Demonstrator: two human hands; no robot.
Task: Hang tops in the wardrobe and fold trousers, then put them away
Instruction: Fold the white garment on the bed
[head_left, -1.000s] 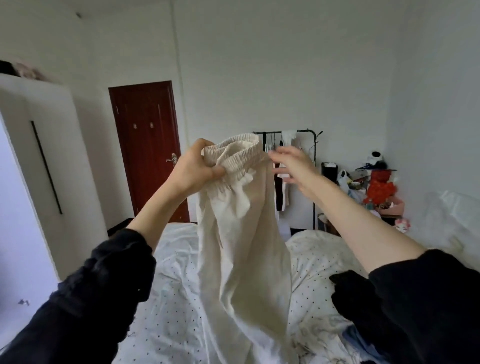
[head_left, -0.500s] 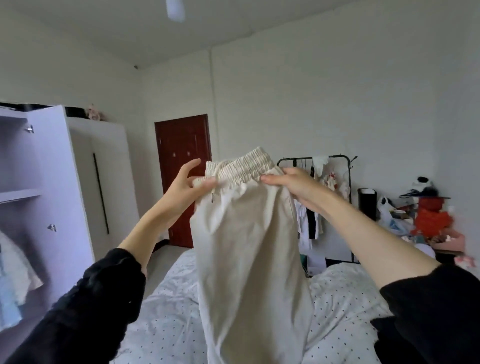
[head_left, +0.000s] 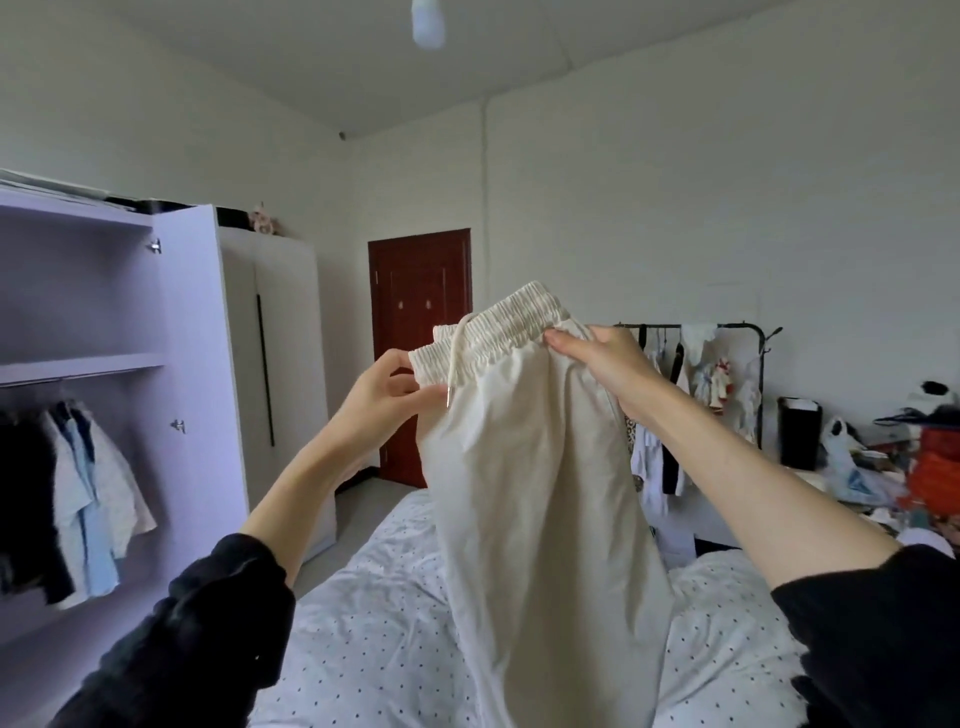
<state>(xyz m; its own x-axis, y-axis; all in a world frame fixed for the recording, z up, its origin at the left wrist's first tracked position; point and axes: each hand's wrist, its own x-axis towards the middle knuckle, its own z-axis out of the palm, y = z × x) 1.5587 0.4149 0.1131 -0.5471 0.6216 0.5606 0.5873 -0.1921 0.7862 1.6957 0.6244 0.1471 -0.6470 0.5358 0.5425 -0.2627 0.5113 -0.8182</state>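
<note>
Hanging from both hands above the bed (head_left: 374, 639), one pair of cream trousers (head_left: 535, 493) falls in soft folds, its gathered elastic waistband (head_left: 498, 325) ribbed and puckered, with one drawstring (head_left: 453, 358) ending in a small metal tip. The left hand (head_left: 376, 397) pinches the waistband's left end between thumb and curled fingers (head_left: 402, 358); the right hand (head_left: 605, 358) grips the cloth just under the waistband's right end. The bed's crumpled white sheet carries small dark dots. At left, the lilac wardrobe (head_left: 192, 364) stands with a door open, several tops (head_left: 78, 499) hanging on its rail beneath one shelf. Behind are one dark red door (head_left: 418, 291) and one black clothes rack (head_left: 696, 410) hung with garments.
</note>
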